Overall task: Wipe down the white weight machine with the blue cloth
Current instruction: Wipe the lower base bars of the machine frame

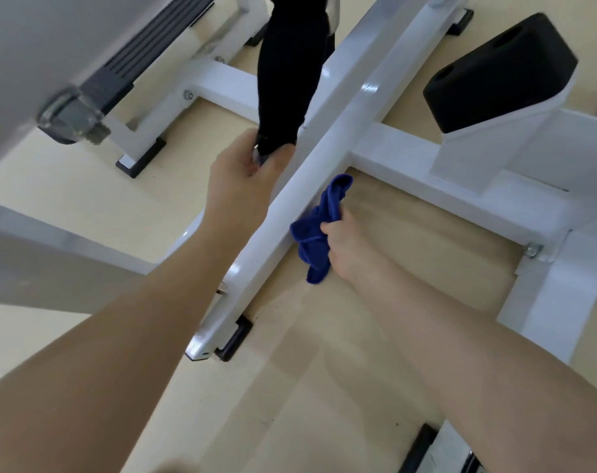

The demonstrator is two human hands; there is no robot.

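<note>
The right hand (344, 247) squeezes the blue cloth (319, 230) in a bunch. Its fingers (327, 228) are curled tight around the middle of the cloth, and loose ends stick out above and below the hand. The cloth presses against the right side edge of a long white beam (324, 131) of the white weight machine (460, 158). This beam runs on a slant from the top of the view down to a black foot cap (234, 337) on the floor (324, 370).

The left hand (245, 175) is on the other side of the same beam, close to its left edge. Its fingers are bent around the low end of a black pad (290, 70) and grip it.

A white crossbar (460, 186) joins the beam just above the cloth and makes a corner there. Below that corner there is open tan floor to the right of the beam. A black block (501, 70) sits on a white stand further right, well apart from the cloth. Some edges look blurry.
</note>
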